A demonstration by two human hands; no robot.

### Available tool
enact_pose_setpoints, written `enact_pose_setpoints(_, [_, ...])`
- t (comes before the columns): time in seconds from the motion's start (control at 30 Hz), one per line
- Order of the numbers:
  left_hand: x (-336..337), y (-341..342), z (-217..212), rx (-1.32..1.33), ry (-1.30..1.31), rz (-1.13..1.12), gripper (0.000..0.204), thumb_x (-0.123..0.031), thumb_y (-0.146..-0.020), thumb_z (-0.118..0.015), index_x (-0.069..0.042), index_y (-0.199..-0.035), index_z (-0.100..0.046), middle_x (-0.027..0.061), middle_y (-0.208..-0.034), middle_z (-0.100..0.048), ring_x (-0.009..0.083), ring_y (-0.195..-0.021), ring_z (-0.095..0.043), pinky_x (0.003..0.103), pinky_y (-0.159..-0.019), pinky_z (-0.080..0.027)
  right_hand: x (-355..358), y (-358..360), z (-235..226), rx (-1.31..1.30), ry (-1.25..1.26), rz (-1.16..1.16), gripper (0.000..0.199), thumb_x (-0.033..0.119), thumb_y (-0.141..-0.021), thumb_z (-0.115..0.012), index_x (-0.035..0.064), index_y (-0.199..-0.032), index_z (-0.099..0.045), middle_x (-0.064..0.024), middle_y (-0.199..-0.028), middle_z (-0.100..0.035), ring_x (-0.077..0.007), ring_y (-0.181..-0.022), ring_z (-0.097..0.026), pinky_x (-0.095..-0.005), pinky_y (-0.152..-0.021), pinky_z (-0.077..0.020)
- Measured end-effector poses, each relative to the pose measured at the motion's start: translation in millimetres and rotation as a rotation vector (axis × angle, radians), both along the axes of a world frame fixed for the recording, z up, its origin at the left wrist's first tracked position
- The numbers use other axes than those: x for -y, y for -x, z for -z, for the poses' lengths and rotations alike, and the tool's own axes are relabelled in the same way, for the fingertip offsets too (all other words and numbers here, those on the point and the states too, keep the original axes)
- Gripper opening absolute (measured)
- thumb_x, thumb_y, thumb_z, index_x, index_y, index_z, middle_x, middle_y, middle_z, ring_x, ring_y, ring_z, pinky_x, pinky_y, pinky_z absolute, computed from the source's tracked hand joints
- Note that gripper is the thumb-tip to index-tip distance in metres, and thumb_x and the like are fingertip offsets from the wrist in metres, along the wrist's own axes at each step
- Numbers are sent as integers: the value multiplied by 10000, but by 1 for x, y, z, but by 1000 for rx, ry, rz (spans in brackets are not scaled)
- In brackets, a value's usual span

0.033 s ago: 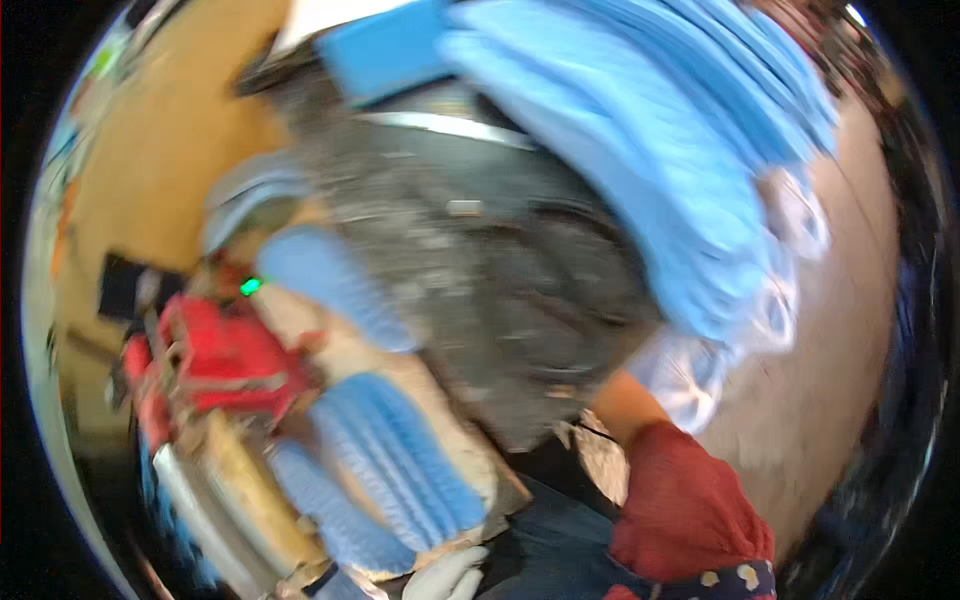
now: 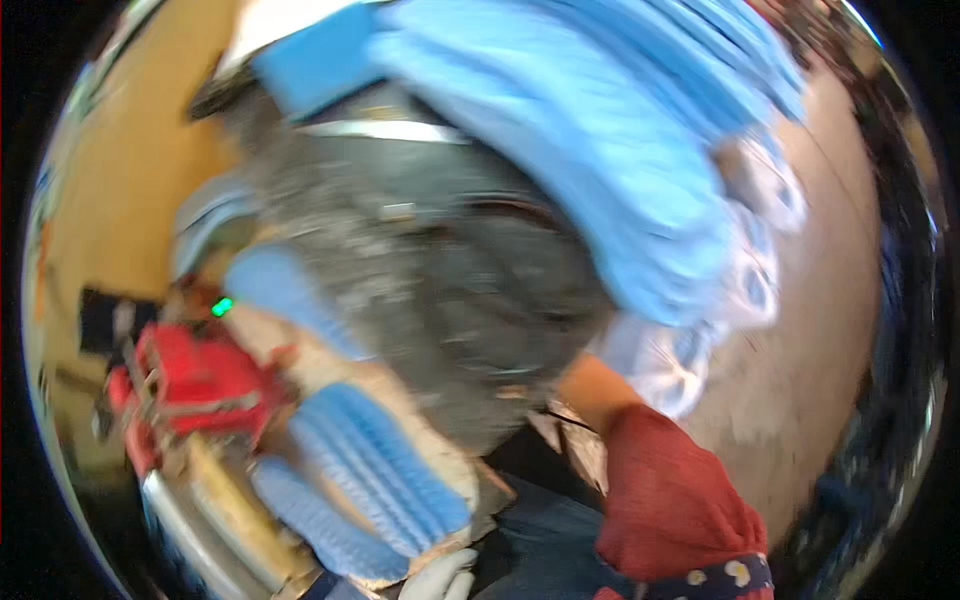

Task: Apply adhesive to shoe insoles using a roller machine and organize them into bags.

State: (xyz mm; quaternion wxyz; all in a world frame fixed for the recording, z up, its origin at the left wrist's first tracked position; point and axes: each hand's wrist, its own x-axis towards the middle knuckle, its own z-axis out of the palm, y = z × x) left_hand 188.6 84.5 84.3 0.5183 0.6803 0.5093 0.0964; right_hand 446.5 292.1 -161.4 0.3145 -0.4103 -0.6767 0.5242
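Long light-blue padded fabric strips (image 2: 560,150) are stacked along the right edge of the dark-grey bench (image 2: 325,225); finished share can't be judged. Grip can't be told, either side.

Passage: over the dark surface (image 2: 455,400) | right side: large blue pile (image 2: 600,170) blocks | left side: blue row (image 2: 375,465) and red object (image 2: 205,375) stand in the way

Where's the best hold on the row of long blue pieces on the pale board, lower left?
I'd grip the row of long blue pieces across its long sides near the lower end, coming from the picture's lower edge. The slender pieces lie side by side on the pale board, and that end is likely handiest, being nearest the gloved left hand. Blur hides whether they're joined.
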Motion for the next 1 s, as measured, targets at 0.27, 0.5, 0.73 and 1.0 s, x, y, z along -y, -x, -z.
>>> enact_pose_setpoints(0.27, [5,-28,-16,-99,79,51,224,39,-878,-514,-1,-1093,-563,191,-1174,-568,309,-1140,-517,346,-1001,-366,-18,-50,4,-116,-101,125,326,223,-881,-593,41,-1151,-608,-125,-1046,-647,-202,-938,-608,-338,-786,-491])
enact_pose_setpoints(0.5, [8,-45,-17,-247,107,84,209,-19,-891,-523,-1,-1090,-582,169,-1122,-593,282,-1102,-539,340,-980,-387,51,-163,18,-385,600,139,299,206,-896,-545,-3,-1099,-613,-108,-993,-662,-202,-889,-645,-344,-771,-518])
enact_pose_setpoints(0.73, [-14,-81,-26,-270,248,184,232,-40,-895,-501,22,-1107,-575,158,-1092,-609,276,-1068,-552,341,-979,-392,166,-485,71,572,17,1666,294,229,-891,-451,-3,-951,-621,-232,-930,-644,-405,-921,-598,-433,-800,-462])
enact_pose_setpoints(1.0, [-23,-99,-12,-348,224,288,243,-58,-888,-533,23,-1112,-581,166,-1082,-625,290,-1048,-568,348,-955,-409,168,-604,137,747,521,1253,568,59,-846,-437,64,-1402,-320,-246,-1324,-464,-351,-1219,-456,-362,-990,-385])
